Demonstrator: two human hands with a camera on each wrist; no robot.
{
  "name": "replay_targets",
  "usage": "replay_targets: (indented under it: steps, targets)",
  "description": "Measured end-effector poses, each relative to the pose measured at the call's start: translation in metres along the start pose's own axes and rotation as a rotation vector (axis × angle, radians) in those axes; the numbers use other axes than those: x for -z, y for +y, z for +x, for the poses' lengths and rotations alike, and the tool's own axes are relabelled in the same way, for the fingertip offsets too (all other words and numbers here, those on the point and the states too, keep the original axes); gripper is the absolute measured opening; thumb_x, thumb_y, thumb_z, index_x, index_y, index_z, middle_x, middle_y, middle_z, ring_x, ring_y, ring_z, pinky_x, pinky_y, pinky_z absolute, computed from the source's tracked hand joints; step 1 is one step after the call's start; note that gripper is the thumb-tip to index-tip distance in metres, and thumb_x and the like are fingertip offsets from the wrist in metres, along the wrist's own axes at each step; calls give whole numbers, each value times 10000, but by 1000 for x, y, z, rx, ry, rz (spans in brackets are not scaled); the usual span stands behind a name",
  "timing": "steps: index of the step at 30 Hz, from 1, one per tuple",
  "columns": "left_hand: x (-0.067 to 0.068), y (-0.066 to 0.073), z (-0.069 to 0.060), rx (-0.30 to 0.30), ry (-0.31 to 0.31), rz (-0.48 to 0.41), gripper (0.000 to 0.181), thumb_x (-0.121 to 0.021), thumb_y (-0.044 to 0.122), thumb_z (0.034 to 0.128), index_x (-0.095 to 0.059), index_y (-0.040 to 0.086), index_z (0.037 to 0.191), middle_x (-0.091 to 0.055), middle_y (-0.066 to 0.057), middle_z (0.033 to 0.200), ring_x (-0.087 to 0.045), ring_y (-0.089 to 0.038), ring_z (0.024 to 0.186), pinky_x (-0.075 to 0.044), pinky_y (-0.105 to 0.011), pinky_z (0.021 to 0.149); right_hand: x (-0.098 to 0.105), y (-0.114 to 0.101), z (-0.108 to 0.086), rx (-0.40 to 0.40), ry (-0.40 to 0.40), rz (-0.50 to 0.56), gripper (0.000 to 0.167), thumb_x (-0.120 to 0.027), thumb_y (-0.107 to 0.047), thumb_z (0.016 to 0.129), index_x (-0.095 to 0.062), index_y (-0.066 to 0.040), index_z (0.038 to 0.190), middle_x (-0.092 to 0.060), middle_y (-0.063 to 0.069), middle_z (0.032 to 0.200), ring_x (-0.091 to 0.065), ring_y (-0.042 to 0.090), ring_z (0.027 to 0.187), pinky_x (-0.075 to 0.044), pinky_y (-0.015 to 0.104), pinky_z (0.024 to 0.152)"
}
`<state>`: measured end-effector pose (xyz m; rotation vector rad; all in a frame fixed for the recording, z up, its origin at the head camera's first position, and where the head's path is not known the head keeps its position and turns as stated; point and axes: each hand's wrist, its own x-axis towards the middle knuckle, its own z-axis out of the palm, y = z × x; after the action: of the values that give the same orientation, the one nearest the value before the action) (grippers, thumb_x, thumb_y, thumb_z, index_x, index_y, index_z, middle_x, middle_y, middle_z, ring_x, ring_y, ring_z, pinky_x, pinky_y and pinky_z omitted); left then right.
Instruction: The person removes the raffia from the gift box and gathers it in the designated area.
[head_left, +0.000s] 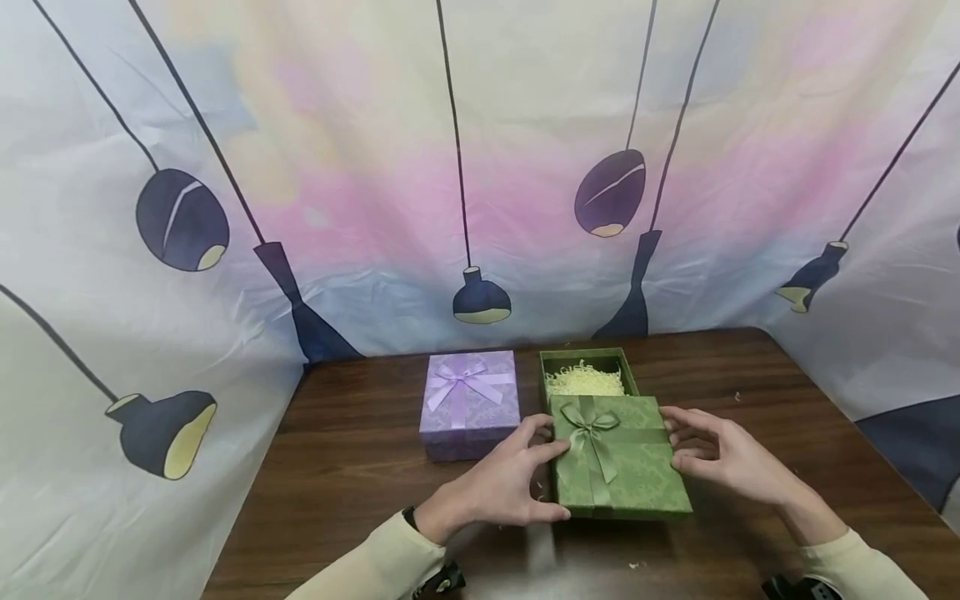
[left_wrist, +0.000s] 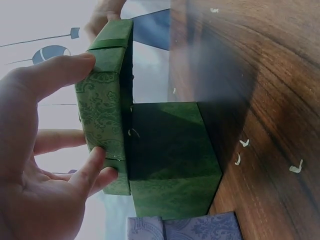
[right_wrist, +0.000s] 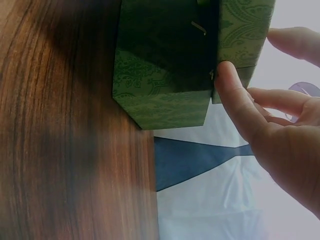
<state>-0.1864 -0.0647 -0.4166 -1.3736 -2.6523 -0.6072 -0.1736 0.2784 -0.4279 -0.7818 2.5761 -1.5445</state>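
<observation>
Both hands hold the green gift box lid [head_left: 637, 475], which has a ribbon bow on top. My left hand [head_left: 501, 479] grips its left side, with the thumb at the near corner. My right hand [head_left: 738, 458] pinches the right edge between thumb and fingers. Below and behind the lid stands the green box [left_wrist: 175, 195], its far part uncovered and showing pale yellow shredded paper [head_left: 587, 381]. In the left wrist view the lid sits over the box's top, offset toward me. A strand of paper shows near the rim in the right wrist view.
A closed purple gift box [head_left: 468, 429] with a lilac bow stands left of the green one. Small paper shreds [left_wrist: 296, 166] lie scattered on the dark wooden table [head_left: 352, 492]. A printed curtain [head_left: 375, 167] hangs behind the table.
</observation>
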Motion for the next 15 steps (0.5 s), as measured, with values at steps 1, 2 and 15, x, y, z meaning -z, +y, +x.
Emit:
replay_targets:
  steps: [1, 2, 15]
  targets:
    - [0, 1, 0, 1, 2, 2, 811, -805, 488, 734, -550, 61, 1374, -353, -145, 1461, -504, -207, 1226, -455, -263, 997, 0, 0, 0, 12, 0, -6, 617, -673, -34, 897, -379, 121, 1416, -574, 223, 1180, -617, 20, 1028, -558, 239, 812]
    - [0, 2, -1, 5, 2, 0, 811, -807, 488, 732, -551, 63, 1374, -351, -142, 1463, -503, -206, 1226, -457, -263, 994, 0, -1, 0, 23, -1, -12, 618, -674, -29, 895, -379, 124, 1415, -572, 228, 1178, -618, 22, 1027, -559, 240, 812]
    - [-4, 17, -10, 34, -6, 4, 839, -834, 490, 707, -553, 64, 1373, -330, -160, 1476, -498, -223, 1238, -473, -292, 989, -2, -6, -8, 29, -54, 28, 649, -688, -9, 877, -354, 151, 1409, -532, 268, 1170, -623, 24, 1017, -568, 265, 803]
